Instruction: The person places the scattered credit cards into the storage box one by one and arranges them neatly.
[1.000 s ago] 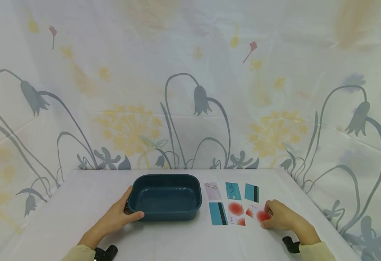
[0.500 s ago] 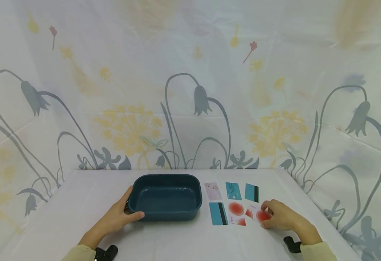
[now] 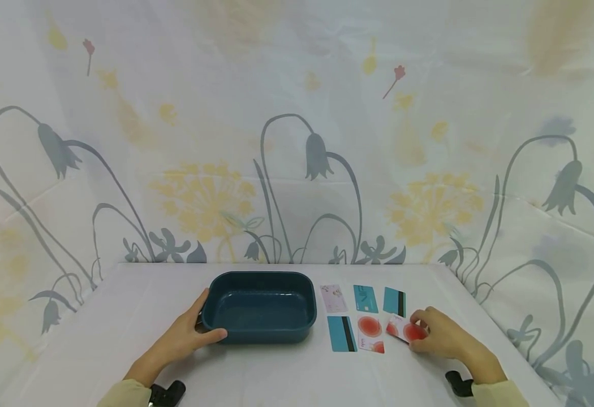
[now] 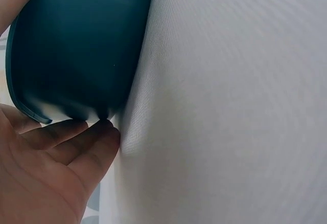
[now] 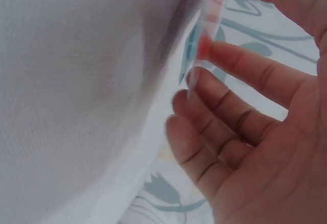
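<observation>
My right hand (image 3: pixel 442 333) pinches a white card with red circles (image 3: pixel 400 327) between thumb and fingers. The card's left end tilts slightly off the white table in the head view; in the right wrist view the card (image 5: pixel 210 22) is seen nearly edge-on. At the left end of a dark teal rectangular dish (image 3: pixel 261 334), my left hand (image 3: pixel 187 334) grips it, thumb on the front side and fingers at the end wall. The left wrist view has those fingertips (image 4: pixel 106 127) against the dish's end, low by the cloth. Inside, the dish shows a bare bottom.
Several cards lie flat between dish and right hand: a lilac one (image 3: pixel 334 298), a blue VIP card (image 3: pixel 365 298), two blue black-striped cards, one behind (image 3: pixel 391 301) and one in front (image 3: pixel 340 333), and another red-and-white card (image 3: pixel 370 333). A flower-printed curtain (image 3: pixel 297 141) hangs behind the table.
The right hand has raised the red-and-white card slightly off the table, and a shadow now shows under its edge. The left hand and dish keep their places; the head view has shifted slightly.
</observation>
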`<state>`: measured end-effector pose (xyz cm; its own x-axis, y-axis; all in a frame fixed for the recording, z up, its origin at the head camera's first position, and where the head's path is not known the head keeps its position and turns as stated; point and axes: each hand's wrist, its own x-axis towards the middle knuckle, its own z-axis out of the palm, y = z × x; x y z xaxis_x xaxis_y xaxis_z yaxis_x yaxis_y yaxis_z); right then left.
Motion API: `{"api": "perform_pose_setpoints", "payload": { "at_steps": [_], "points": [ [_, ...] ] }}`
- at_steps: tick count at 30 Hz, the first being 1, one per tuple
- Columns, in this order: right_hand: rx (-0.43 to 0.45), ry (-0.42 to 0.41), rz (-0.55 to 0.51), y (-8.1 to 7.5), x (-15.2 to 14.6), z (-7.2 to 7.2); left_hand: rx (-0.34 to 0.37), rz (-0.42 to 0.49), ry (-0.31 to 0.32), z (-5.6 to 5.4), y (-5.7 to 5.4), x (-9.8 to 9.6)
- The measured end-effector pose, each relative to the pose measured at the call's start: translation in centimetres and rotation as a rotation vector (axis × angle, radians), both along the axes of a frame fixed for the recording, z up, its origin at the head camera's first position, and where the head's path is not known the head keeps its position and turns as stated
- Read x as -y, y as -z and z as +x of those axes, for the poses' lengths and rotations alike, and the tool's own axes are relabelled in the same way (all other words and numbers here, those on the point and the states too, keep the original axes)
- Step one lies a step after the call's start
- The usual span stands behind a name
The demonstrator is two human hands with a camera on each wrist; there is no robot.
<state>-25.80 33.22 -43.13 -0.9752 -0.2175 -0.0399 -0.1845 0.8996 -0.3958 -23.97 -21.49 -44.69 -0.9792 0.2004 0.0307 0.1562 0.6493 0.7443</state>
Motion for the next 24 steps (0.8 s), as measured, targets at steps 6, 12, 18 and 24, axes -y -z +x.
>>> {"api": "perform_pose_setpoints", "payload": {
  "at_steps": [6, 12, 18, 24],
  "points": [
    [-0.118, -0.047, 0.005, 0.1, 0.3, 0.0, -0.002, 0.019, 0.0, -0.1, 0.1, -0.2],
    [-0.214, -0.088, 0.019, 0.3, 0.8, -0.1, -0.004, 0.021, 0.004, -0.2, 0.2, -0.2],
    [-0.262, -0.127, -0.004, 0.5, 1.5, -0.1, -0.003, -0.003, -0.002, -0.1, 0.1, 0.1],
    [-0.313, -0.177, -0.027, 0.4, 2.5, 0.1, -0.003, -0.007, -0.01, -0.2, 0.1, 0.0]
  ]
}}
